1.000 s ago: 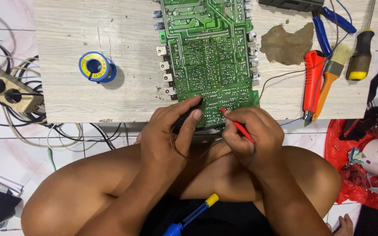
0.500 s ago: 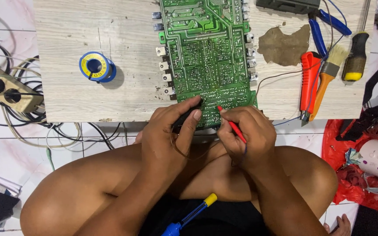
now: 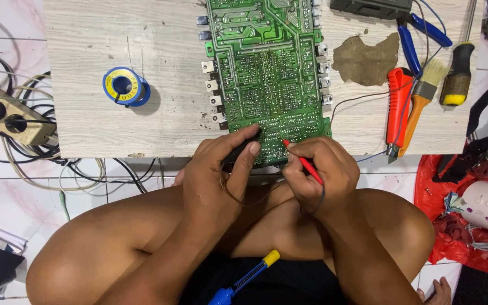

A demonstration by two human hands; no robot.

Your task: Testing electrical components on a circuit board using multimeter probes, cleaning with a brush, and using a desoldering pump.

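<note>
A green circuit board (image 3: pixel 269 73) lies solder side up on a pale wooden board (image 3: pixel 142 118). My left hand (image 3: pixel 216 169) grips a black probe (image 3: pixel 243 150) whose tip rests on the circuit board's near edge. In my right hand (image 3: pixel 317 172) is a red probe (image 3: pixel 303 162), held like a pen, its tip touching the circuit board close to the black one. Thin dark leads run from both probes down between my hands. My bare legs are folded under the wooden board's near edge.
A blue and yellow solder spool (image 3: pixel 124 86) sits at the left. An orange tool (image 3: pixel 396 107), a brush (image 3: pixel 422 99), blue pliers (image 3: pixel 419 34) and a screwdriver (image 3: pixel 457 76) lie at the right. A power strip with cables (image 3: pixel 12 116) lies far left. A blue desoldering pump (image 3: pixel 244 279) rests on my lap.
The view has shifted slightly, so the boards sit a little lower and left. Both hands have stayed at the circuit board's near edge with the probes; the red tip has moved slightly left.
</note>
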